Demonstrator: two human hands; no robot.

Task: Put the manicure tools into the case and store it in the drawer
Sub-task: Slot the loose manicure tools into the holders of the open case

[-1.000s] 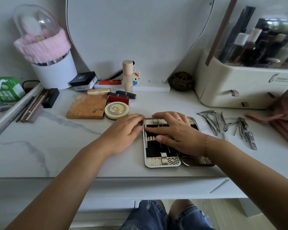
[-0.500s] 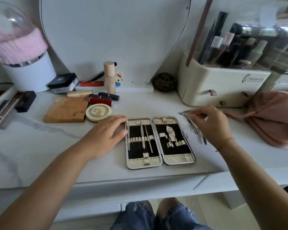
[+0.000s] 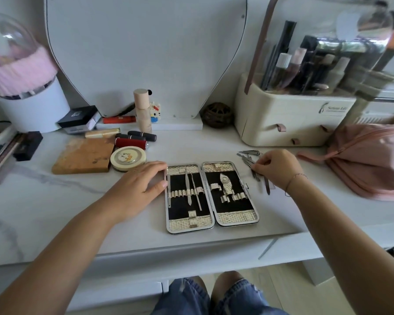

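Left hand rests flat, fingers relaxed, against the open manicure case; right hand pinches loose manicure tools on the bench.

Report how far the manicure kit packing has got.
Done: the open case holds two slim tools in its left half and a nail clipper in its right. In hand: the right hand pinches at the loose tools; the left hand rests on the case edge. Left: the remaining tools, closing, the drawer.

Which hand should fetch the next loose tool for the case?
Right. The right hand pinches the loose tools right of the case; the left hand rests against its left edge.
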